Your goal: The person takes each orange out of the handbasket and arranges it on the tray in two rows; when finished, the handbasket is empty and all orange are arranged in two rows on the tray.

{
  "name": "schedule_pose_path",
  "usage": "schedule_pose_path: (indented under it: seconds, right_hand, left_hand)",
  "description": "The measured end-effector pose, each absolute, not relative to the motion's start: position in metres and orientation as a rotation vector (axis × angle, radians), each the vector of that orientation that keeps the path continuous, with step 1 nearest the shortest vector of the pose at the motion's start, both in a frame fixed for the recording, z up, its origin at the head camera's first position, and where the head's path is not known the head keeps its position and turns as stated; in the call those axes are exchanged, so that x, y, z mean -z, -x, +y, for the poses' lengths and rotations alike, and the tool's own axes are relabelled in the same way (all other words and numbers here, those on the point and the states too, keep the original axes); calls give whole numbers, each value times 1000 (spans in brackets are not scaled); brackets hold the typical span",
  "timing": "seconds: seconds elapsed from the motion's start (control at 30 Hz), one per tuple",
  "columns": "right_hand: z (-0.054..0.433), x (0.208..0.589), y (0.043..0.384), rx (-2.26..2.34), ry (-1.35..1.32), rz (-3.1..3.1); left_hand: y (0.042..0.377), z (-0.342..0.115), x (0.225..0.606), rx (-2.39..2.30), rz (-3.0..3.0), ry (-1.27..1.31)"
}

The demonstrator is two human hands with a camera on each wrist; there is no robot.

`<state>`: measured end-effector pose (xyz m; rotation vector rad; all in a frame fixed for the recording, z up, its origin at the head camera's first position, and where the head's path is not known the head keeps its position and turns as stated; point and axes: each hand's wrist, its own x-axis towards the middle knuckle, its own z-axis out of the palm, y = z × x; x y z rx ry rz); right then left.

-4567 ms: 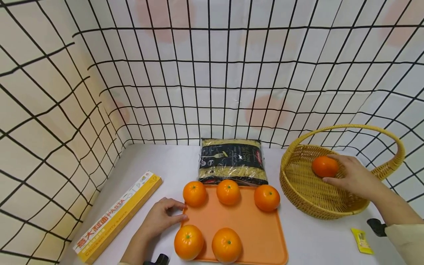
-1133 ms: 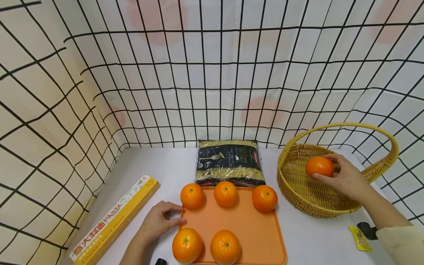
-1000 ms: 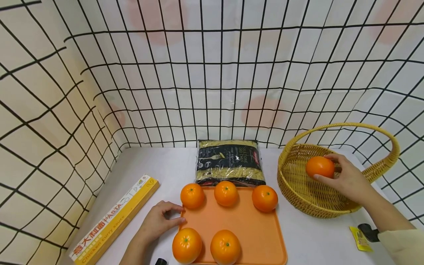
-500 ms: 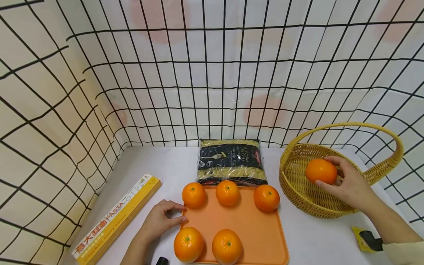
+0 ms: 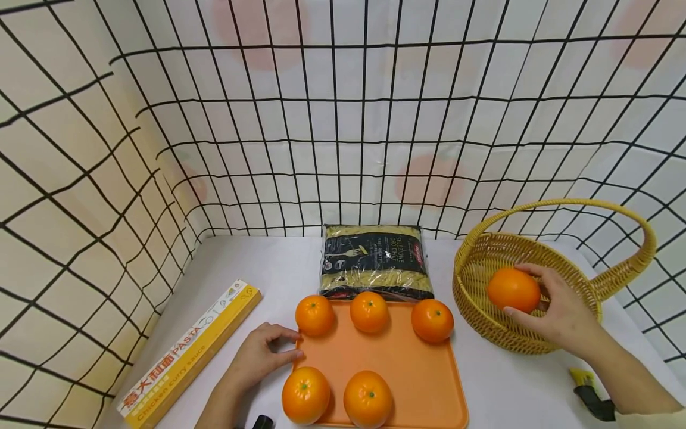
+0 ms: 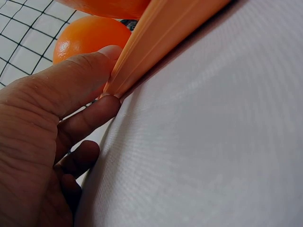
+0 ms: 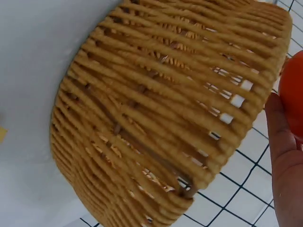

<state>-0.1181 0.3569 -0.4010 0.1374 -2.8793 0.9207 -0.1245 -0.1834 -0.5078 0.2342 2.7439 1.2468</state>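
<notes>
My right hand (image 5: 563,316) holds an orange (image 5: 513,290) over the front part of a wicker basket (image 5: 498,336), thumb on the near side and fingers behind. In the right wrist view the basket's woven side (image 7: 165,104) fills the middle, with the orange (image 7: 293,94) cut off at the right edge. My left hand (image 5: 259,357) is at the left rim of an orange tray (image 5: 418,381); in the left wrist view its thumb and index finger pinch the tray's edge (image 6: 142,47). Oranges stand along the tray's back (image 5: 370,312) and front (image 5: 367,399).
Behind the tray lies a bag of pasta (image 5: 375,262). A long yellow pasta box (image 5: 193,351) lies slantwise at the left. A small yellow packet (image 5: 581,376) is by my right wrist, partly covered. Black-lined white cloth (image 5: 364,119) surrounds the table, and the basket's tall handle (image 5: 557,204) arches up.
My right hand has brought the orange from deeper over the basket toward its front, and it looks larger, nearer the camera. My left hand stays at the tray's rim.
</notes>
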Motion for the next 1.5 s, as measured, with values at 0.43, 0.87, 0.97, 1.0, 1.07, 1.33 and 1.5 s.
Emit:
schedule_pose_path:
  seconds: [0.43, 0.87, 0.97, 1.0, 1.07, 1.33, 1.5]
  right_hand:
    - [336, 397, 103, -960, -221, -2864]
    - [313, 396, 84, -905, -304, -2917]
    - [308, 398, 79, -948, -367, -2901]
    - [306, 399, 77, -950, -385, -2900]
    - [303, 402, 74, -973, -428, -2892]
    - [291, 412, 61, -999, -490, -2904]
    - [286, 421, 55, -1064, -524, -2946]
  left_hand:
    - [124, -183, 508, -1236, 2768, -258]
    - [125, -181, 505, -1212, 2737, -210]
    - [125, -181, 505, -1216, 2728, -187]
    - [125, -181, 505, -1217, 2726, -182]
    - [125, -181, 506, -1220, 2725, -180]
    - [125, -182, 506, -1227, 2732, -207]
    - [125, -182, 505, -1241, 2726, -217]
